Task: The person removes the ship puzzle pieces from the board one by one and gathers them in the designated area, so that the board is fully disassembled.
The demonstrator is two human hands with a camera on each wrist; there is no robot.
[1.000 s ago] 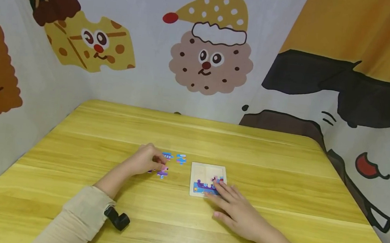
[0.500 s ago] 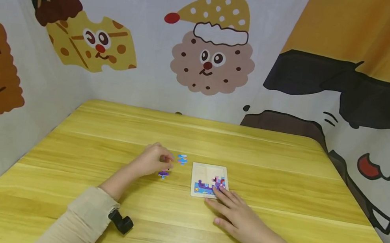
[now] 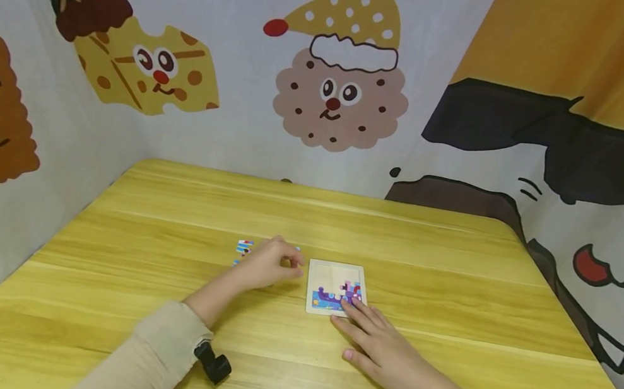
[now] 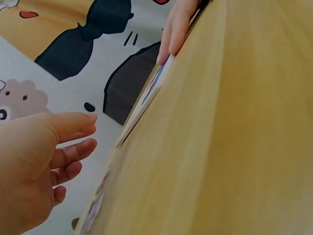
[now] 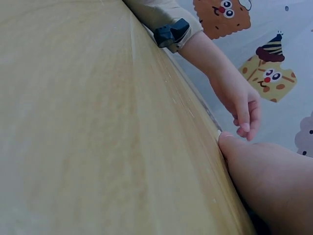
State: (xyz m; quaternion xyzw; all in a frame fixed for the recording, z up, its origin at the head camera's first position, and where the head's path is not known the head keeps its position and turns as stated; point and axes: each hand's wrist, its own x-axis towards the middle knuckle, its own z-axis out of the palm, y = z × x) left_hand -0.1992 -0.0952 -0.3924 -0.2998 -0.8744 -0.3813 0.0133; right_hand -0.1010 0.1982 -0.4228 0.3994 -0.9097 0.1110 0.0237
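A small square puzzle board (image 3: 336,272) lies mid-table, with blue and purple pieces (image 3: 329,298) set along its near side. My right hand (image 3: 356,325) lies flat with straight fingers, its fingertips (image 3: 354,302) resting on the pieces at the board's near right corner. My left hand (image 3: 284,264) hovers just left of the board with loosely curled fingers. In the left wrist view the left hand (image 4: 73,142) shows nothing between its fingers, and the board's edge (image 4: 149,93) lies ahead. Loose pieces (image 3: 243,248) lie left of the left hand.
The yellow wooden table (image 3: 430,264) stands in a corner of cartoon-printed cloth walls (image 3: 334,95). A black wrist camera (image 3: 212,362) sits on my left sleeve. Bare wood surrounds the board on the far and right sides.
My left hand moved right from the loose pieces toward the board, now covering the blue and purple pieces that lay there. Striped pieces show at its left. My right hand stayed on the board.
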